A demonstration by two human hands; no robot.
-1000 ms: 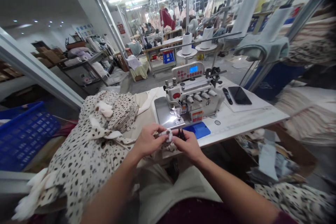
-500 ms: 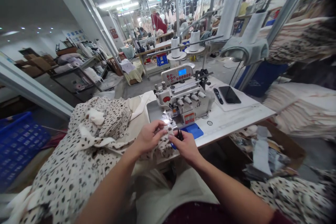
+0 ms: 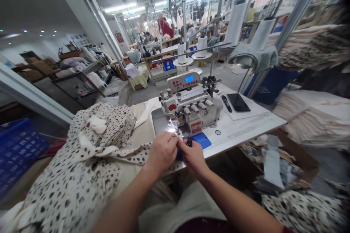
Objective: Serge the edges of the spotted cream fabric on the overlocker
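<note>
Both hands meet just in front of the lit needle area of a white sewing machine point(image 3: 191, 105). My left hand point(image 3: 163, 150) is closed, back upward, with its fingertips on the edge of the spotted fabric point(image 3: 136, 154). A strip of that fabric runs left from it to a large pile. My right hand point(image 3: 193, 154) is closed around small dark snips point(image 3: 189, 141), its thumb and finger close to my left fingertips. The fabric between the fingers is mostly hidden. A blue plate point(image 3: 201, 140) lies right of the hands.
A phone point(image 3: 238, 102) and a black marker point(image 3: 226, 103) lie on the right of the table point(image 3: 246, 123). A blue basket point(image 3: 22, 153) stands at far left, a scrap-filled cardboard box point(image 3: 300, 153) at lower right. Thread cones point(image 3: 201, 46) rise behind the machine.
My left hand has turned over more, back upward, and moved right and slightly down. The spotted strip to its left now lies more stretched out. My right hand has shifted slightly right and down.
</note>
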